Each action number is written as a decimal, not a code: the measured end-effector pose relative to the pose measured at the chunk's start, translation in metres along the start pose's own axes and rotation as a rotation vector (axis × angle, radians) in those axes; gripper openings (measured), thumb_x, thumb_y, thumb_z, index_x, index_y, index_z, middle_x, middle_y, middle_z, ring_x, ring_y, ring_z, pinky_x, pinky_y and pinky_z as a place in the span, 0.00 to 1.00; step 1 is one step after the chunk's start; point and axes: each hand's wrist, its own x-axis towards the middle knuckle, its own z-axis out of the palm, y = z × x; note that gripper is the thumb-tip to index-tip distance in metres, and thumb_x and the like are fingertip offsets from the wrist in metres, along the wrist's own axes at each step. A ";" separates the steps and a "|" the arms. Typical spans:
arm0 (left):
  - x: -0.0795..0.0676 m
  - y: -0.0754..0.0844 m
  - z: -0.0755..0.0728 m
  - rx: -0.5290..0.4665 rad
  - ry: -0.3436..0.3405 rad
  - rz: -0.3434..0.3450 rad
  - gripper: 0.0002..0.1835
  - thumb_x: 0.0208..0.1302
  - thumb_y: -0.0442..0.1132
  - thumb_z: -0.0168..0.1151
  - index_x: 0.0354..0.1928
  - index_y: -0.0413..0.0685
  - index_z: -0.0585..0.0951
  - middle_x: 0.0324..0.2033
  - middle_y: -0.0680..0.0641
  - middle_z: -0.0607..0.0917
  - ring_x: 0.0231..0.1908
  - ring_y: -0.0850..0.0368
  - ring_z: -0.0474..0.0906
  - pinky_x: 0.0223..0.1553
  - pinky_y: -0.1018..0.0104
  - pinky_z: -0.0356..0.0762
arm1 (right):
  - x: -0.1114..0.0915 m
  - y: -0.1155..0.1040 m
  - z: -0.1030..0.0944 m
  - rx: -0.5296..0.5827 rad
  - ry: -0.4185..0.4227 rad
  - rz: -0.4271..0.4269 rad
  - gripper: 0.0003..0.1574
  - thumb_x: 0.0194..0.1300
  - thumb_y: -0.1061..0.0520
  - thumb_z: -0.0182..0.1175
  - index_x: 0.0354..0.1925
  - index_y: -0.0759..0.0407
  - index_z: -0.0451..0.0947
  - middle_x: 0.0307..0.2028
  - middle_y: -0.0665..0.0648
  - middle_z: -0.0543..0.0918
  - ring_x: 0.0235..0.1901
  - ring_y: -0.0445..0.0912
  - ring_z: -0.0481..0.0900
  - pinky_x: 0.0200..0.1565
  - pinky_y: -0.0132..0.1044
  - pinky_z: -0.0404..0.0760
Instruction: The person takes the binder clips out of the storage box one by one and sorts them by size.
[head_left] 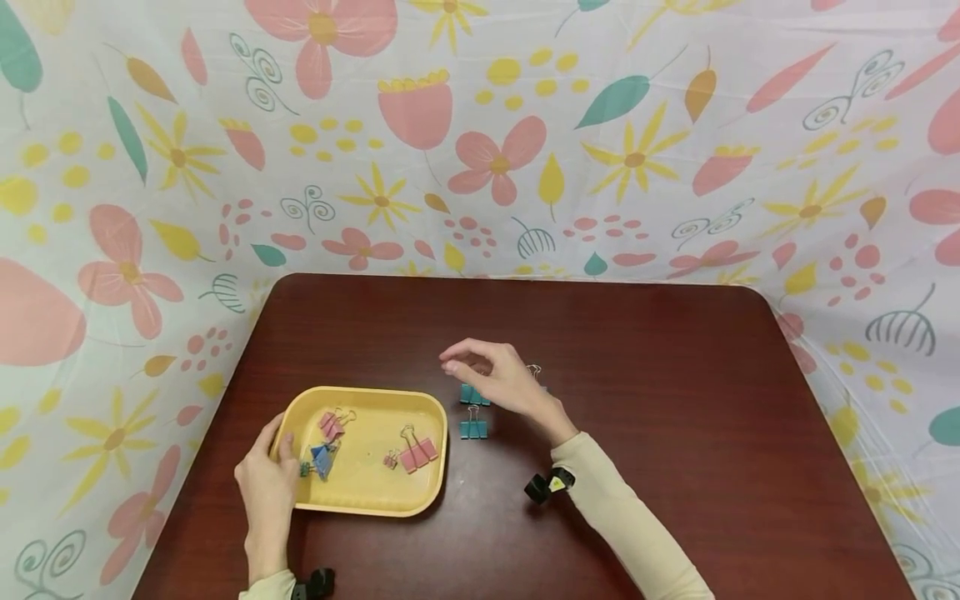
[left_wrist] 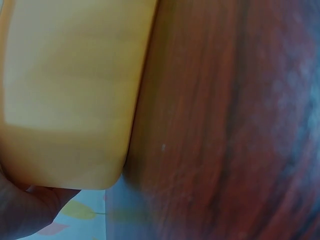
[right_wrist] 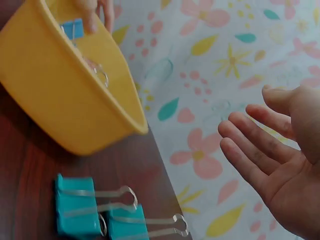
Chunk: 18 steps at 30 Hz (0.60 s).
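My left hand (head_left: 270,483) grips the left end of a yellow plastic tray (head_left: 367,498), its thumb over the rim. Inside lie a large pink binder clip (head_left: 418,455), a tiny pink clip (head_left: 391,459), more pink at the upper left (head_left: 330,426), a blue binder clip (head_left: 322,461) and a small teal clip (head_left: 304,469). My right hand (head_left: 504,382) hovers right of the tray with loosely bent fingers, holding nothing. Under and beside it are teal binder clips (head_left: 473,430), one partly covered by the hand. In the right wrist view two teal clips (right_wrist: 77,207) stand near the tray.
The dark brown wooden table (head_left: 660,392) has rounded far corners. A flower-printed cloth (head_left: 495,108) hangs behind it and along both sides. Black straps with small devices (head_left: 551,485) sit on both wrists.
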 end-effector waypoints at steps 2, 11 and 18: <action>0.000 0.000 0.000 -0.002 -0.001 0.000 0.19 0.70 0.30 0.60 0.61 0.42 0.81 0.52 0.29 0.85 0.47 0.29 0.82 0.49 0.35 0.77 | 0.002 -0.003 0.007 0.003 -0.024 -0.016 0.11 0.73 0.54 0.62 0.51 0.52 0.85 0.46 0.55 0.89 0.47 0.46 0.89 0.46 0.39 0.86; 0.003 -0.002 -0.001 0.005 0.014 0.036 0.18 0.70 0.30 0.60 0.61 0.41 0.81 0.49 0.29 0.86 0.41 0.31 0.83 0.46 0.36 0.78 | 0.005 -0.001 0.045 0.020 -0.169 -0.045 0.14 0.75 0.53 0.60 0.54 0.56 0.84 0.49 0.57 0.88 0.49 0.43 0.86 0.52 0.37 0.84; 0.003 0.000 -0.001 0.000 -0.001 0.023 0.18 0.70 0.30 0.60 0.61 0.41 0.81 0.49 0.29 0.85 0.41 0.30 0.82 0.48 0.35 0.77 | 0.006 0.005 0.066 -0.004 -0.283 -0.036 0.16 0.75 0.56 0.59 0.56 0.59 0.82 0.53 0.62 0.87 0.53 0.46 0.86 0.55 0.32 0.82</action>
